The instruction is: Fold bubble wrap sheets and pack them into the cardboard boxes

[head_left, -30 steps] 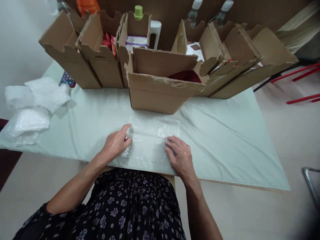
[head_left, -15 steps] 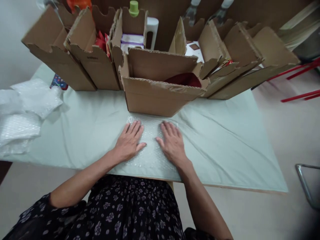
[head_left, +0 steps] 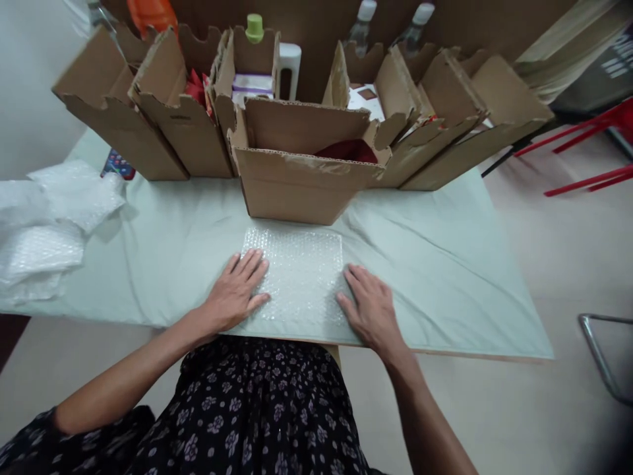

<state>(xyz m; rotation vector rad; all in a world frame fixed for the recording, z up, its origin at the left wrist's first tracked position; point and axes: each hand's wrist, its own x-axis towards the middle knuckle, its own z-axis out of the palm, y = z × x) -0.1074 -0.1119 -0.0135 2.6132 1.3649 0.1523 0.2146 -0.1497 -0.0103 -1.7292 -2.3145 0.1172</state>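
Observation:
A roughly square sheet of bubble wrap (head_left: 301, 277) lies flat on the pale green tablecloth (head_left: 435, 277), close to the front edge. My left hand (head_left: 236, 289) rests palm down over its left edge, fingers spread, holding nothing. At the opposite side, my right hand (head_left: 370, 305) is also open, palm down, with its fingertips at the sheet's right edge and most of the hand over the cloth. Just behind the sheet stands a cardboard box (head_left: 297, 188), open at the top, with something dark red (head_left: 349, 152) inside.
More bubble wrap (head_left: 44, 247) is piled at the left. Several open cardboard holders (head_left: 106, 122) line the back, with bottles (head_left: 360, 30) and a green cap (head_left: 254, 28) behind or among them. A remote-like object (head_left: 117, 163) lies by the left holders. Red chair legs (head_left: 588, 181) stand right.
Both hands have slid outward from the middle of the bubble wrap, the left leftward and the right off to the right edge. More of the sheet shows. The view has shifted slightly.

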